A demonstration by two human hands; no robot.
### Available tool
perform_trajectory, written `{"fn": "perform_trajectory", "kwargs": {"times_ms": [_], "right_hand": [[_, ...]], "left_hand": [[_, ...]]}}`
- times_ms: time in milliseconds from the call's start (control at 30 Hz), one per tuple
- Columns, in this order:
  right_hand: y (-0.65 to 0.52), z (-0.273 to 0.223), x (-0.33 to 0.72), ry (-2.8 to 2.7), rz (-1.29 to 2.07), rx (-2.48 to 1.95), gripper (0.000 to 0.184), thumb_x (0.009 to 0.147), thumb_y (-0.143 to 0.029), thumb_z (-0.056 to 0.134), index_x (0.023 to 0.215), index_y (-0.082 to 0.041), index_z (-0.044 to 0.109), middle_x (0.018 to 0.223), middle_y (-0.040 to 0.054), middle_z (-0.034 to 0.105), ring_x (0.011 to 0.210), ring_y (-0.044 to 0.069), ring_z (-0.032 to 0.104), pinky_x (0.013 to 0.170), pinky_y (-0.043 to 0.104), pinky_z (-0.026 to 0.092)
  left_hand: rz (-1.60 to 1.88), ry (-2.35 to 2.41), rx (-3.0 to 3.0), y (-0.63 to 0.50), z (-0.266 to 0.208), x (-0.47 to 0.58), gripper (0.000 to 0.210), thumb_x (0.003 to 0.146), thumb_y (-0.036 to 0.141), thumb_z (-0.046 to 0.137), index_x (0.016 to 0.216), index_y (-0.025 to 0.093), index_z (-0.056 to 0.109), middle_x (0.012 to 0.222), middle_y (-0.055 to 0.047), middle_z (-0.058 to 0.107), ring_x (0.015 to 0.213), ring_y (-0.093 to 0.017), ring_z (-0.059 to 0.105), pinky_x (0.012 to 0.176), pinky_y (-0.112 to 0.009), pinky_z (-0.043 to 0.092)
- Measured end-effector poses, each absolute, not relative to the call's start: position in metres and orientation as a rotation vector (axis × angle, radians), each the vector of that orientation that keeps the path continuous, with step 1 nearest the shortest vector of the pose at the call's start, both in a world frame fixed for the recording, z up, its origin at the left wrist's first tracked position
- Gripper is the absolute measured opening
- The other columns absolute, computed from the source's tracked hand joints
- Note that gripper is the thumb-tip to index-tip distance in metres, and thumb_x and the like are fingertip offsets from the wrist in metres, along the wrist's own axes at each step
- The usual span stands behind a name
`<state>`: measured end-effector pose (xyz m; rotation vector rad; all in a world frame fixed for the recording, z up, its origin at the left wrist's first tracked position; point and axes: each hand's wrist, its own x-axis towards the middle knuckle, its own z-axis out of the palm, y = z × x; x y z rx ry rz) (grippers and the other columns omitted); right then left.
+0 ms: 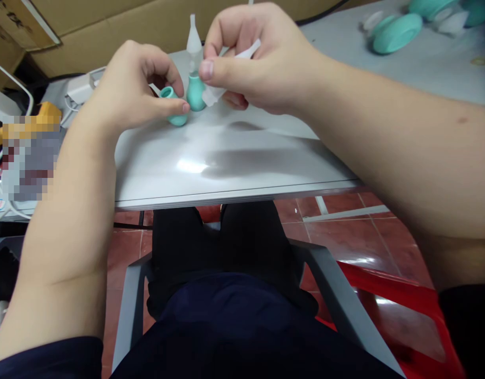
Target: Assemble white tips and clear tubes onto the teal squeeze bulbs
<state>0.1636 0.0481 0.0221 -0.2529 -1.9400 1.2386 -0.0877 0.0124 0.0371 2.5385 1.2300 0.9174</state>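
Note:
My left hand [134, 87] is closed around a small teal rubber bulb [177, 119], thumb and fingers at its sides. The bulb's round open mouth faces up, and its base is at the table top. My right hand [261, 60] pinches a translucent white nozzle [214, 95] between thumb and fingers; it lies slanted, its narrow tip pointing up and right across the palm. Between the hands stands a bulb aspirator [195, 93], a teal bulb with a clear pointed nozzle fitted upright on it. My right fingertips partly overlap this aspirator's edge.
More teal bulbs [398, 34] with whitish parts lie at the table's far right. A cardboard box [119, 37] stands behind the table [242, 168]. At left are white cables [31, 100], a white device [79, 87] and a yellow object [48, 113]. A red stool [388, 279] is at lower right.

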Motion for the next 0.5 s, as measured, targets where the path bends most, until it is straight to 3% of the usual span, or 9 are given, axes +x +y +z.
{"fn": "perform_trajectory", "kwargs": {"times_ms": [100, 233, 333, 400, 500], "right_hand": [[0.047, 0.025, 0.166, -1.961, 1.196, -0.274, 0.045, 0.084, -0.04, 0.093, 0.084, -0.016, 0.056, 0.064, -0.0071, 0.061, 0.044, 0.004, 0.047, 0.037, 0.02, 0.03], [0.044, 0.026, 0.169, -1.999, 1.118, -0.309, 0.045, 0.085, -0.042, 0.094, 0.082, -0.011, 0.061, 0.067, -0.0051, 0.057, 0.053, 0.001, 0.045, 0.04, 0.015, 0.028], [0.045, 0.022, 0.166, -1.973, 1.052, -0.307, 0.056, 0.088, -0.054, 0.095, 0.085, -0.01, 0.061, 0.079, -0.0018, 0.053, 0.065, 0.002, 0.044, 0.041, 0.012, 0.026], [0.049, 0.018, 0.163, -1.941, 1.019, -0.277, 0.058, 0.093, -0.057, 0.091, 0.091, -0.011, 0.056, 0.089, -0.0006, 0.052, 0.068, 0.002, 0.043, 0.043, 0.012, 0.029], [0.052, 0.012, 0.158, -1.907, 1.042, -0.239, 0.041, 0.111, -0.045, 0.074, 0.101, -0.014, 0.049, 0.092, -0.0026, 0.05, 0.064, 0.002, 0.041, 0.048, 0.011, 0.034]], "left_hand": [[0.912, 1.221, 2.567, 0.013, 0.033, -0.087, 0.053, 0.079, 0.071, 0.097, 0.091, 0.019, 0.088, 0.076, -0.003, 0.067, 0.063, -0.009, 0.045, 0.058, -0.03, 0.036], [1.02, 1.167, 2.562, 0.017, 0.034, -0.089, 0.058, 0.08, 0.074, 0.094, 0.099, 0.02, 0.091, 0.09, -0.007, 0.071, 0.071, -0.013, 0.061, 0.061, -0.03, 0.046], [1.268, 0.937, 2.634, 0.023, 0.035, -0.091, 0.065, 0.091, 0.078, 0.084, 0.107, 0.015, 0.09, 0.097, -0.009, 0.074, 0.08, -0.014, 0.069, 0.065, -0.028, 0.05], [1.429, 0.728, 2.614, 0.026, 0.035, -0.089, 0.066, 0.095, 0.075, 0.082, 0.116, 0.013, 0.09, 0.096, -0.008, 0.077, 0.084, -0.016, 0.074, 0.066, -0.027, 0.051], [1.52, 0.563, 2.494, 0.022, 0.033, -0.079, 0.076, 0.087, 0.077, 0.091, 0.132, 0.016, 0.087, 0.108, -0.007, 0.082, 0.095, -0.022, 0.083, 0.071, -0.029, 0.055]]}}
